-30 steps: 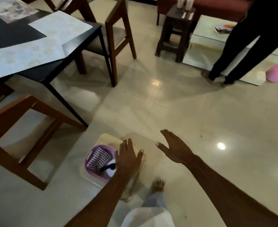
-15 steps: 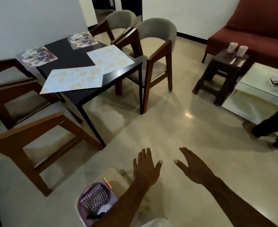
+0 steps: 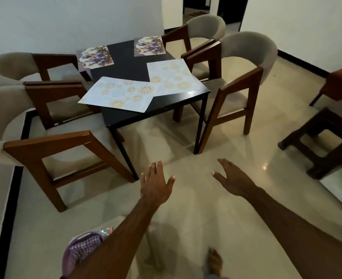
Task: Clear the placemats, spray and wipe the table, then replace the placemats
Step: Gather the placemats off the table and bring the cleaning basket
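A black table [image 3: 129,69] stands ahead with several placemats on it. Two pale blue mats with gold medallions lie near me: one [image 3: 119,94] hangs over the table's left edge, the other [image 3: 172,77] sits at the right corner. Two purple floral mats [image 3: 95,57] [image 3: 149,46] lie at the far end. My left hand [image 3: 156,184] and my right hand [image 3: 232,180] are stretched out over the floor, short of the table, fingers spread and holding nothing. A purple basket [image 3: 73,256] with a checked cloth [image 3: 83,248] sits on the floor under my left forearm.
Wooden chairs with grey seats flank the table, two on the left [image 3: 51,150] [image 3: 45,69] and two on the right [image 3: 240,81] [image 3: 202,35]. A dark wooden stool [image 3: 325,141] stands at the right. Bare tiled floor lies between me and the table. My bare foot [image 3: 214,262] shows below.
My view has swung up from the floor toward the table, bringing all the placemats into sight. Both hands have risen away from the basket and stay spread and empty.
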